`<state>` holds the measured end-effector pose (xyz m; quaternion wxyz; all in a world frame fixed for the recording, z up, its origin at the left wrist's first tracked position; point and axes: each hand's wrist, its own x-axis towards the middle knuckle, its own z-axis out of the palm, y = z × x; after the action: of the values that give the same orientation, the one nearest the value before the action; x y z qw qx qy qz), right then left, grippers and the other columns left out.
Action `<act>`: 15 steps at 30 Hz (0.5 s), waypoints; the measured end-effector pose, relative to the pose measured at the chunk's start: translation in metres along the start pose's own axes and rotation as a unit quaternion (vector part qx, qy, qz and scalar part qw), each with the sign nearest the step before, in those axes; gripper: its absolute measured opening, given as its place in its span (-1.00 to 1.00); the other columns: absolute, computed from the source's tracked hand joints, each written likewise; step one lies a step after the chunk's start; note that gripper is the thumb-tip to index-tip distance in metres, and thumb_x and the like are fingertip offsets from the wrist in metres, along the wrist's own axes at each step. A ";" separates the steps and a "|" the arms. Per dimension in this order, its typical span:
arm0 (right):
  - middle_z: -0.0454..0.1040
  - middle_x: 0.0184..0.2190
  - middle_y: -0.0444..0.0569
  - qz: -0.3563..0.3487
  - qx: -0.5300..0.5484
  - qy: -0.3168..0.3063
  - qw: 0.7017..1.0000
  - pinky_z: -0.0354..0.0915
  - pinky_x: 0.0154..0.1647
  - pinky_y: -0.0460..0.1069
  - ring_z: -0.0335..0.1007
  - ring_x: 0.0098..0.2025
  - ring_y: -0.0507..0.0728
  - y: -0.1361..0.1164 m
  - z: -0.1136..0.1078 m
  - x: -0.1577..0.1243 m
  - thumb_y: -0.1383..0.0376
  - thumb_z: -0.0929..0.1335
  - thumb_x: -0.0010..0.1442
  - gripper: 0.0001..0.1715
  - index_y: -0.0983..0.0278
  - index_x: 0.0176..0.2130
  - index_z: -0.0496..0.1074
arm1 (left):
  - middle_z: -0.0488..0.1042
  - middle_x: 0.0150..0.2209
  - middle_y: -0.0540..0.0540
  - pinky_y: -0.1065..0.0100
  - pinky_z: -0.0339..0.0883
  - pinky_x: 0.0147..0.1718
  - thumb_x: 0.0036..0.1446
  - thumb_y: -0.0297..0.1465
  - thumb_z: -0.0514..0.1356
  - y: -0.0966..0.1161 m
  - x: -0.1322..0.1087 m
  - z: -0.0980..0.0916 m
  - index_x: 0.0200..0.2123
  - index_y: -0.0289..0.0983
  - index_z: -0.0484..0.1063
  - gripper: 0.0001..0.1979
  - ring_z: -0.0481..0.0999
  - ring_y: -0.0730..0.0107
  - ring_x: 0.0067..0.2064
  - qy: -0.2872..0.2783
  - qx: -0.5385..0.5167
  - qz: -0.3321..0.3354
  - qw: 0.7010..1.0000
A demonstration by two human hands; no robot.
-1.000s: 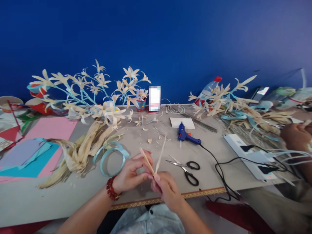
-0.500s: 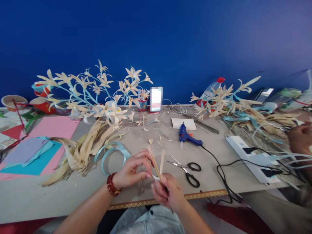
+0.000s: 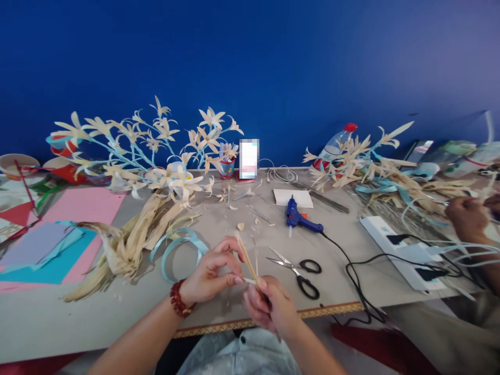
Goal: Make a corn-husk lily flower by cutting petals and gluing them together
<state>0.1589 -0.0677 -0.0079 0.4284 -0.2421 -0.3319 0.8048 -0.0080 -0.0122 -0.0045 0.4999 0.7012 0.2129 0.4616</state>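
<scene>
Above the table's front edge, my right hand (image 3: 271, 304) is closed round the base of a husk flower (image 3: 247, 255) with narrow pale petals. A thin dark stem end shows below that fist. My left hand (image 3: 214, 271), with a red bead bracelet at the wrist, pinches the tip of a pale petal (image 3: 249, 281) between thumb and finger. Right of the hands lie black-handled scissors (image 3: 299, 271) with their blades apart. Light blue ribbon (image 3: 170, 260) curls on the table to the left, beside dried corn husks (image 3: 128, 245).
A blue glue gun (image 3: 302, 219) rests on the table, its cord leading toward a white power strip (image 3: 398, 255). Finished husk flowers (image 3: 133, 138) stand at the back left, others (image 3: 347, 161) at the back right. Another person's hand (image 3: 466, 216) is at far right.
The upright petal at the right has turned edge-on and looks thinner. The petal in my left fingers is drawn straighter. The other person's hand at far right has moved left.
</scene>
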 end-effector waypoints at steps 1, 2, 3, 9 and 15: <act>0.03 -0.81 -0.30 0.005 0.010 -0.011 1.000 -0.28 -0.87 -0.18 -0.26 -0.83 -0.13 0.000 -0.001 -0.001 -0.06 0.30 0.18 -0.36 0.23 -0.69 0.09 | 0.43 -0.26 -0.11 0.15 0.22 -0.01 0.10 -0.35 0.28 0.000 0.000 0.000 -0.42 -0.25 0.48 -0.90 0.38 0.25 -0.10 -0.001 -0.004 -0.001 1.000; 0.03 -0.81 -0.30 0.009 0.018 -0.017 1.000 -0.27 -0.87 -0.18 -0.27 -0.83 -0.13 0.000 -0.003 -0.001 -0.07 0.29 0.19 -0.36 0.23 -0.69 0.08 | 0.44 -0.26 -0.11 0.13 0.20 0.01 0.10 -0.35 0.28 0.000 0.000 0.000 -0.42 -0.25 0.48 -0.90 0.38 0.24 -0.08 -0.001 -0.006 -0.002 1.000; 0.03 -0.81 -0.30 0.009 0.019 -0.016 1.000 -0.26 -0.87 -0.18 -0.27 -0.83 -0.13 0.001 -0.005 -0.001 -0.07 0.27 0.20 -0.36 0.23 -0.69 0.08 | 0.44 -0.24 -0.11 0.11 0.17 0.05 0.10 -0.35 0.28 0.001 0.000 0.001 -0.42 -0.25 0.48 -0.89 0.38 0.23 -0.06 0.001 -0.006 -0.003 1.000; 0.06 -0.73 -0.24 -0.071 -0.260 0.060 0.961 -0.13 -0.71 -0.12 -0.11 -0.72 -0.08 0.001 -0.007 -0.001 -0.09 0.12 0.32 -0.33 0.27 -0.62 0.18 | 0.42 -0.23 -0.12 0.12 0.18 0.03 0.11 -0.33 0.27 0.003 0.002 0.003 -0.41 -0.25 0.49 -0.88 0.38 0.23 -0.08 0.012 -0.011 -0.007 1.000; 0.13 -0.68 -0.19 -0.118 -0.367 0.062 0.921 0.02 -0.50 -0.08 0.06 -0.58 -0.02 -0.004 -0.003 0.000 0.02 0.13 0.36 -0.37 0.27 -0.63 0.15 | 0.41 -0.24 -0.13 0.05 0.12 0.11 0.13 -0.31 0.25 0.005 0.004 0.003 -0.41 -0.27 0.49 -0.85 0.38 0.21 -0.07 0.013 0.014 -0.003 1.000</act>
<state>0.1625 -0.0649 -0.0070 0.4212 -0.3904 -0.6031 0.5535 -0.0042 -0.0128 0.0013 0.4886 0.7015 0.2281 0.4660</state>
